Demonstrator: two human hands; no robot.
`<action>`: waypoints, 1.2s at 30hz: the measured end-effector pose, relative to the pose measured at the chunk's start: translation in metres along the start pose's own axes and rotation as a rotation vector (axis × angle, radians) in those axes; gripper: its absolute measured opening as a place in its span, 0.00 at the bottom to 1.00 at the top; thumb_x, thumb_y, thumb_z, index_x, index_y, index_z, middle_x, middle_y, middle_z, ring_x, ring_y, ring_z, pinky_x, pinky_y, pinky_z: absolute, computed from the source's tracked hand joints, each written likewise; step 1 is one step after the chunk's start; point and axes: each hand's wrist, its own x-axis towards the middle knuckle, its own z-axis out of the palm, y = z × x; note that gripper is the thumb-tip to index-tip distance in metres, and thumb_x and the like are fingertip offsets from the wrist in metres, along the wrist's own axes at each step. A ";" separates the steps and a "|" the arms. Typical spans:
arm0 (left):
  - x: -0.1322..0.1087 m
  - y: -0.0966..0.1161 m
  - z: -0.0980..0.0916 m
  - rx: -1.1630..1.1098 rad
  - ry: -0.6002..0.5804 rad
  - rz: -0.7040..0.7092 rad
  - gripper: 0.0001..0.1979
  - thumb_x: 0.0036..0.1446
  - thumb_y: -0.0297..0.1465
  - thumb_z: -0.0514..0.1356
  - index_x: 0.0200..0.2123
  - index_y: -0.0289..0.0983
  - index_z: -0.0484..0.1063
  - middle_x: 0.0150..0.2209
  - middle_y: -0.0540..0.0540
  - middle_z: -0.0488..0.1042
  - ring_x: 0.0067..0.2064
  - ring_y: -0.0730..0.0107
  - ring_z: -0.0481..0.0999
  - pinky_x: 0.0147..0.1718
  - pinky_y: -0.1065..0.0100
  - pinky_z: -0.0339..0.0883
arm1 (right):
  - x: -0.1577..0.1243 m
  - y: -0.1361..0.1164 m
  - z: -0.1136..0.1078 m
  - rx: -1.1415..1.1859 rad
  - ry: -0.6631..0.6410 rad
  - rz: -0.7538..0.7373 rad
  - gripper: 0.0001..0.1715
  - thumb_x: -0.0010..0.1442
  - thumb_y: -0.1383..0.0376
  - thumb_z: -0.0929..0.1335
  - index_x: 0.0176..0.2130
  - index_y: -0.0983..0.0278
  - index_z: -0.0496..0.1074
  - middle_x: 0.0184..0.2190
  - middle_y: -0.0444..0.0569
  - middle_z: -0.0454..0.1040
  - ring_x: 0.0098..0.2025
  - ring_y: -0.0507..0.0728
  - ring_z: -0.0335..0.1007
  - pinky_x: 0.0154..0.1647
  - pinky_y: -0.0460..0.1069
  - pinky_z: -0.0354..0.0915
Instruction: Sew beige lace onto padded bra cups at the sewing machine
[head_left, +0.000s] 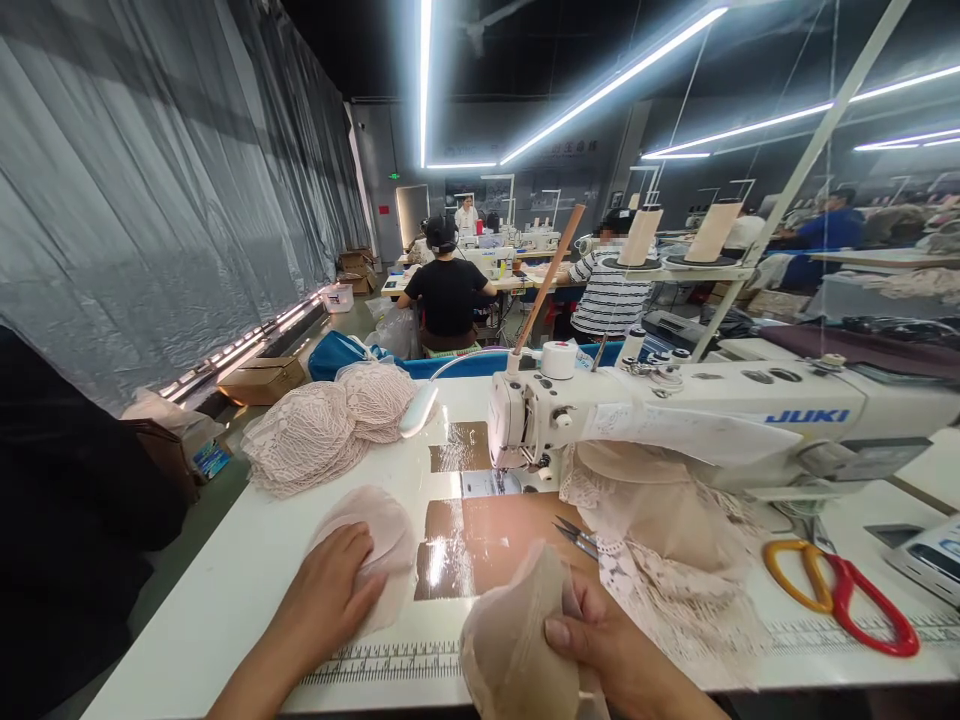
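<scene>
My right hand (600, 635) grips a beige bra cup (514, 635), thumb on top, at the table's front edge. Sheer fabric hangs around the cup. My left hand (330, 585) rests on a small pile of round sheer fabric pieces (386, 530), its thumb apart from the other fingers. Ahead of both hands stands a white sewing machine (585, 400), its needle area over a metal plate. Thread snips (577, 535) lie just right of the brown patch on the table. Beside them, beige lace fabric (675, 580) is heaped under the machine arm.
Stacked lace cups (307, 435) sit at the table's back left. Scissors with orange and red handles (840, 595) lie at the right. A printed ruler (390, 660) runs along the front edge. Thread cones (712, 232) stand behind the machine. Other people sit at tables beyond.
</scene>
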 end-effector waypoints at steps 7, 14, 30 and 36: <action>-0.044 -0.063 -0.017 0.064 0.087 -0.166 0.17 0.56 0.47 0.56 0.38 0.42 0.75 0.47 0.45 0.77 0.50 0.56 0.75 0.48 0.62 0.71 | -0.002 0.001 -0.015 -0.061 0.008 -0.042 0.22 0.48 0.55 0.76 0.39 0.65 0.74 0.31 0.50 0.77 0.33 0.57 0.74 0.34 0.48 0.67; -0.061 -0.105 -0.016 0.069 0.077 -0.173 0.14 0.54 0.44 0.57 0.35 0.42 0.74 0.50 0.44 0.75 0.52 0.56 0.73 0.51 0.61 0.68 | -0.009 -0.004 -0.013 -0.037 0.074 -0.035 0.22 0.48 0.56 0.76 0.40 0.64 0.75 0.33 0.50 0.78 0.35 0.56 0.75 0.35 0.47 0.67; -0.064 -0.138 -0.031 0.174 -0.014 -0.231 0.23 0.52 0.50 0.58 0.44 0.41 0.76 0.52 0.43 0.75 0.53 0.53 0.74 0.51 0.58 0.70 | -0.017 -0.004 -0.019 -0.061 0.180 -0.017 0.26 0.44 0.54 0.77 0.40 0.65 0.75 0.34 0.53 0.78 0.37 0.60 0.76 0.39 0.52 0.69; -0.068 -0.126 -0.027 0.170 0.153 -0.128 0.25 0.50 0.50 0.61 0.46 0.39 0.75 0.51 0.41 0.75 0.53 0.49 0.74 0.53 0.51 0.68 | -0.030 -0.013 -0.021 -0.043 0.363 -0.063 0.25 0.40 0.55 0.79 0.37 0.63 0.75 0.31 0.50 0.78 0.32 0.58 0.75 0.32 0.48 0.68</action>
